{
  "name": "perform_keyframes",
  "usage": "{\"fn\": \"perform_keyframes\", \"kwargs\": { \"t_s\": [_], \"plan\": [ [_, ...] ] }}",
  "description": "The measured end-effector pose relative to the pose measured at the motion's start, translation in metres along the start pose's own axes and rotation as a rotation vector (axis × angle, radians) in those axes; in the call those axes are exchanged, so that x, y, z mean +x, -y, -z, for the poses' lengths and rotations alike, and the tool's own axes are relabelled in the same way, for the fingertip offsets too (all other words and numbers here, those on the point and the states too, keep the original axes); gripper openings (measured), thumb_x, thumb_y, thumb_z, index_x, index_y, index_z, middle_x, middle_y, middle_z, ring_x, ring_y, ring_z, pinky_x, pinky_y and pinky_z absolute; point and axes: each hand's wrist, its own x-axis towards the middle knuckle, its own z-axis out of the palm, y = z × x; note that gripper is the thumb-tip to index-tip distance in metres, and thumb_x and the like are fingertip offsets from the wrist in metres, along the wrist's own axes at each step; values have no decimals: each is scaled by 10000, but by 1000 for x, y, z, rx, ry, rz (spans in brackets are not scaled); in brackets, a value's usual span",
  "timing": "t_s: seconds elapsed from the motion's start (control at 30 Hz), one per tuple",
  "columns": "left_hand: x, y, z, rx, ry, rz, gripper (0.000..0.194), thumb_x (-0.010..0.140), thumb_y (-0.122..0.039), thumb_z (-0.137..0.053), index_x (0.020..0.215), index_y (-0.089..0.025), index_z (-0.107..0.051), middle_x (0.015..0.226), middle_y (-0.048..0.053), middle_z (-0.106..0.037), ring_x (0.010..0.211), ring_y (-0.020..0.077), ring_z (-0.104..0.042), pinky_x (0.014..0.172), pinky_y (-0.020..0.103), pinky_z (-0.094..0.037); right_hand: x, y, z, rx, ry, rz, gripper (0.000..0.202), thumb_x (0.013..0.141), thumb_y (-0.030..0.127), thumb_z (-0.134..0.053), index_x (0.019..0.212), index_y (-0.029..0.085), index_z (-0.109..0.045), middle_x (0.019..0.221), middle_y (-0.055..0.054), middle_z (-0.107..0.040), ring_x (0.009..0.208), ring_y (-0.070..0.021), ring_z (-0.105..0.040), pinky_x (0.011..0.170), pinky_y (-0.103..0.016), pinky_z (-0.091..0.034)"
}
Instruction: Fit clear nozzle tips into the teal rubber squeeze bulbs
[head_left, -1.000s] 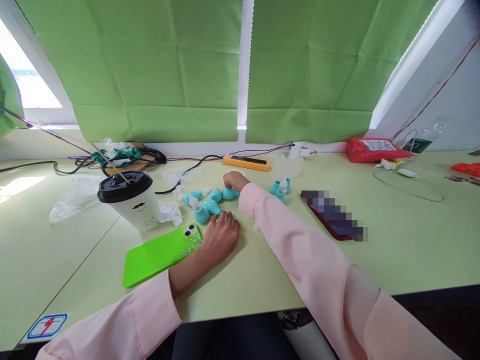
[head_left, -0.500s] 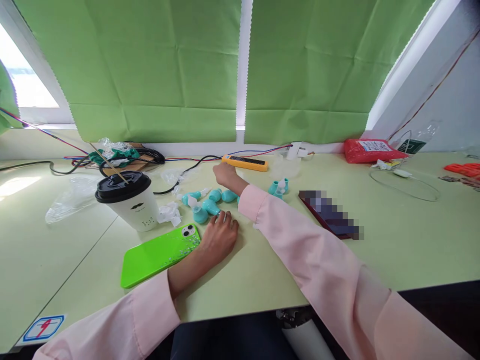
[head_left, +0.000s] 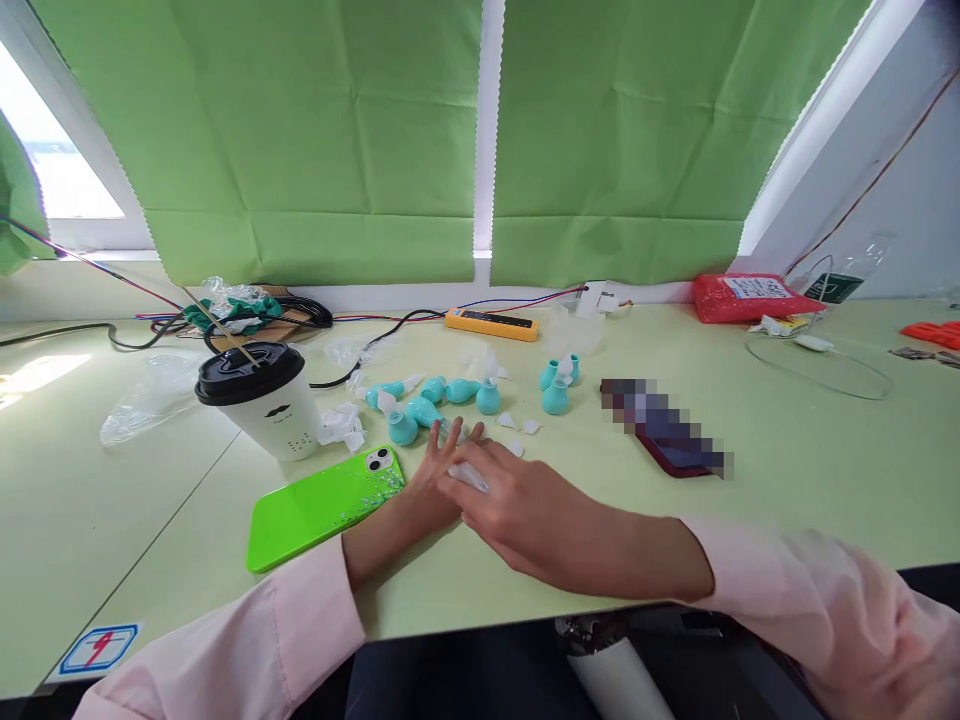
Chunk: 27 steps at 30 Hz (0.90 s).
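My left hand (head_left: 433, 482) lies palm down on the table with its fingers spread, beside the green phone case (head_left: 322, 512). Its fingertips are close to the clear tip of a teal squeeze bulb (head_left: 425, 411). Over the back of that hand, my right hand (head_left: 525, 515) pinches a whitish, see-through piece (head_left: 469, 476), whose kind I cannot make out. Beyond the hands are several more teal bulbs, among them an upright one (head_left: 487, 397) with a clear tip and another upright one (head_left: 555, 397) farther right. Small white scraps (head_left: 507, 421) lie near them.
A lidded paper cup (head_left: 281, 425) with a stick stands left, next to crumpled tissue (head_left: 343, 426). A dark phone (head_left: 667, 435) lies right. At the back are a yellow power strip (head_left: 491, 324), black cable (head_left: 337, 383) and a red package (head_left: 754, 297).
My right hand has come back from the far side of the bulbs to above my left hand, now with the whitish piece. My left hand's fingers have spread out.
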Motion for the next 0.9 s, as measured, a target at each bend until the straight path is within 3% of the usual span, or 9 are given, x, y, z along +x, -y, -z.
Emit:
{"fn": "perform_keyframes", "kwargs": {
  "t_s": [0.13,0.3,0.4,0.57,0.77,0.9],
  "plan": [
    [4,5,0,133,91,-110,391,782,-215,-370,1167,-168,-422,1269,95,-390,1202,317,-249,944,505,-204,-26,-5,-39,-82,17,-42,405,719,142,-432,1123,145,-404,1104,-147,-440,942,-268,-423,515,-268,-418],
    [10,5,1,248,67,-69,379,774,-130,-346,1137,-90,-447,1252,158,-392,1200,319,-256,930,472,-260,-35,-19,-67,-81,12,-39,339,732,130,-403,1059,189,-474,1153,-112,-433,973,-274,-390,560,-284,-402],
    [17,1,3,270,62,-27,369,789,-109,-320,1133,-81,-452,1233,164,-413,1154,322,-326,901,485,-288,-32,-23,-70,-38,29,-47,322,755,143,-388,1058,196,-486,1133,-112,-450,956,-252,-397,577,-283,-396],
    [38,-3,5,207,75,-84,374,778,-99,-363,1144,-114,-438,1033,135,-537,981,273,-455,729,361,-410,-26,-27,-66,31,38,-121,299,804,228,-361,1086,211,-461,1031,-105,-500,902,-223,-436,596,-292,-410],
    [57,-1,-5,192,31,12,322,814,-167,-351,1117,-168,-462,919,115,-538,895,256,-458,650,336,-393,-32,-43,-63,153,29,-183,394,752,348,-452,1103,169,-451,949,-92,-538,861,-203,-494,639,-302,-421],
    [59,0,-9,119,34,57,278,825,-236,-362,1054,-179,-509,874,105,-550,907,258,-441,635,324,-386,-36,-56,-61,207,29,-197,376,705,338,-504,1043,171,-506,931,-83,-554,861,-196,-512,678,-296,-410]
  ]
}}
